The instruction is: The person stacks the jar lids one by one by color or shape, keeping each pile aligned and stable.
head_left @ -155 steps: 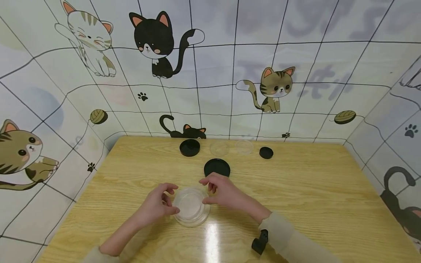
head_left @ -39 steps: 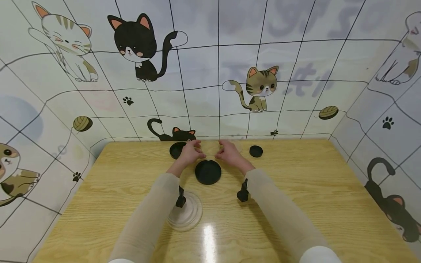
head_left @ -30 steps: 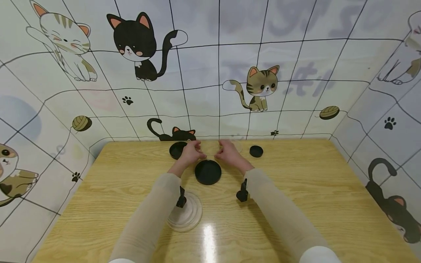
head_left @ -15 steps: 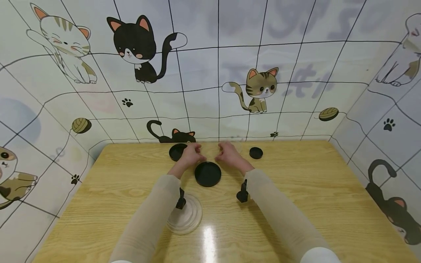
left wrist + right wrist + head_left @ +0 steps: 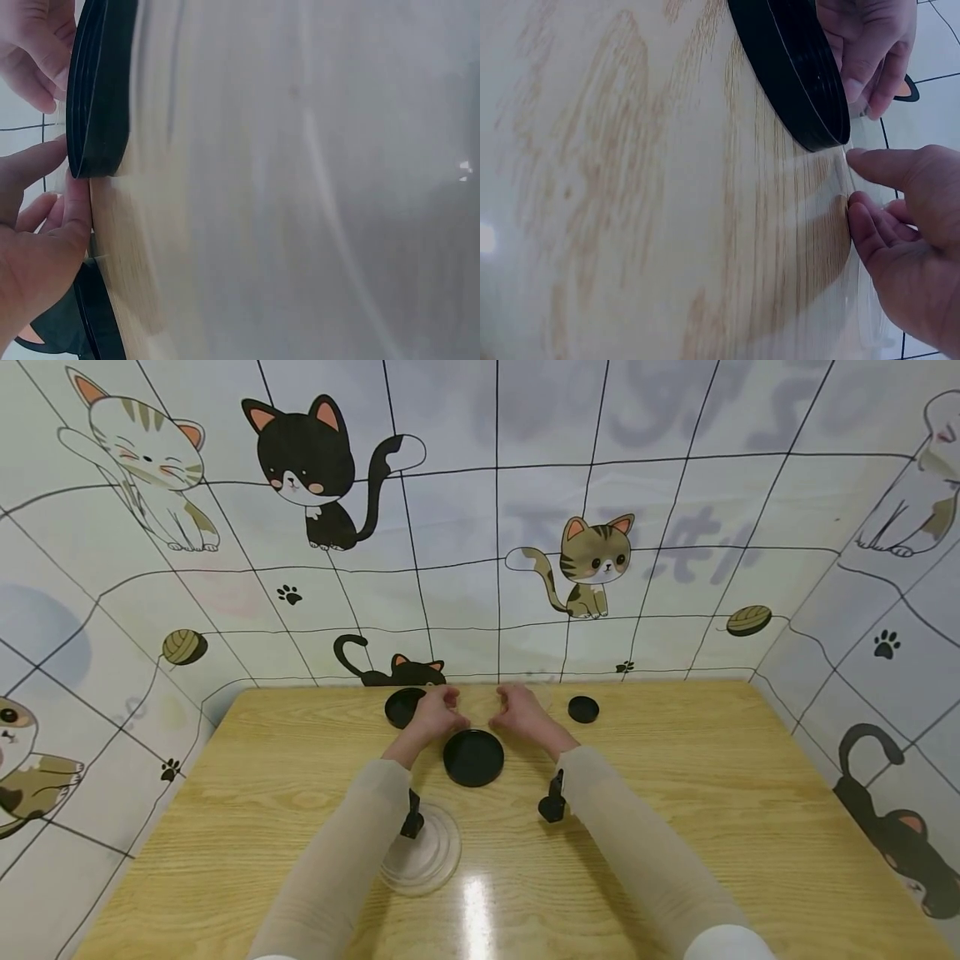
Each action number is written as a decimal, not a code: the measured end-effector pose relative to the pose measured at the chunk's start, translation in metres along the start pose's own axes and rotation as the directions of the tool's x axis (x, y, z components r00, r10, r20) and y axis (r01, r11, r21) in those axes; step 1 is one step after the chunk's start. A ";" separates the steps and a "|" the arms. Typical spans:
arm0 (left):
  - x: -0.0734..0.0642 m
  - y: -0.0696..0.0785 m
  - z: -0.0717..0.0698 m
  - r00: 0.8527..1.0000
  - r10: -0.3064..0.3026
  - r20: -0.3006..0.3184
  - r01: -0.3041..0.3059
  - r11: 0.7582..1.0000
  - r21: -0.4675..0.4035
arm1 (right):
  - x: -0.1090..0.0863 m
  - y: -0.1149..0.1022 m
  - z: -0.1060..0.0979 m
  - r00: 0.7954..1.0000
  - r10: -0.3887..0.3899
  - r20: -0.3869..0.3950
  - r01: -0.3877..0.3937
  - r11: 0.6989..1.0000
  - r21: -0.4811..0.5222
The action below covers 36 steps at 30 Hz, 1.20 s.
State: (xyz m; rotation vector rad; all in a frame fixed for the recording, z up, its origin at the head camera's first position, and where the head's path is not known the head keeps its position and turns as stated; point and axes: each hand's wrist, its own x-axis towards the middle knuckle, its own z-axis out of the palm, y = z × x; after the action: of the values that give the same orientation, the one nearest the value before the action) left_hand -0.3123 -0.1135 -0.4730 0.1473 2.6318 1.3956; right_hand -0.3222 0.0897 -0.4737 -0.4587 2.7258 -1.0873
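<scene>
Both hands reach to the table's back edge, one on each side of a faint clear round disc (image 5: 478, 702). My left hand (image 5: 435, 710) rests at its left rim with bent fingers and thumb. My right hand (image 5: 525, 710) curls at the right rim, thumb and fingers near the table. The disc is hard to make out against the wood. Just in front of the hands lies a black screw lid (image 5: 474, 758), its ridged inside showing in the left wrist view. In the right wrist view, the right hand's thumb and fingers (image 5: 864, 225) sit beside that lid (image 5: 799, 82).
Another black lid (image 5: 403, 707) lies left of the left hand, partly covered. A small black lid (image 5: 583, 709) is at the right. Stacked clear discs (image 5: 431, 860) lie under the left forearm. A cat-print backdrop (image 5: 480, 568) stands behind the wooden table (image 5: 675, 818).
Earlier both hands were at the clear stack near the front. Since then they have moved to the back, around the single clear disc. Over the last second they have hardly moved.
</scene>
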 end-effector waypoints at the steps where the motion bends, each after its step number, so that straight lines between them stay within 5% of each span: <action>1: 0.000 -0.001 0.000 1.000 0.005 -0.002 -0.005 1.000 -0.007 | -0.001 0.001 0.000 1.000 0.003 -0.003 -0.003 0.999 0.033; 10: -0.007 0.003 -0.009 0.999 0.035 0.004 -0.034 0.997 -0.066 | -0.012 0.004 -0.007 1.000 0.004 -0.030 0.003 0.970 0.243; 20: -0.026 0.018 -0.028 0.995 0.092 0.044 -0.083 0.979 -0.186 | -0.027 -0.008 -0.023 0.999 -0.032 -0.028 0.039 0.947 0.318; 36: -0.087 0.036 -0.044 0.985 0.169 0.046 -0.147 0.941 -0.306 | -0.072 -0.033 -0.030 0.990 -0.136 -0.038 0.140 0.917 0.374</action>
State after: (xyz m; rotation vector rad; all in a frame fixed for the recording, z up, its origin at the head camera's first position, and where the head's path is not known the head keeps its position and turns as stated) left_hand -0.2345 -0.1428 -0.4106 0.3701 2.3574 1.7890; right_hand -0.2553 0.1111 -0.4260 -0.5874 2.4337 -1.6098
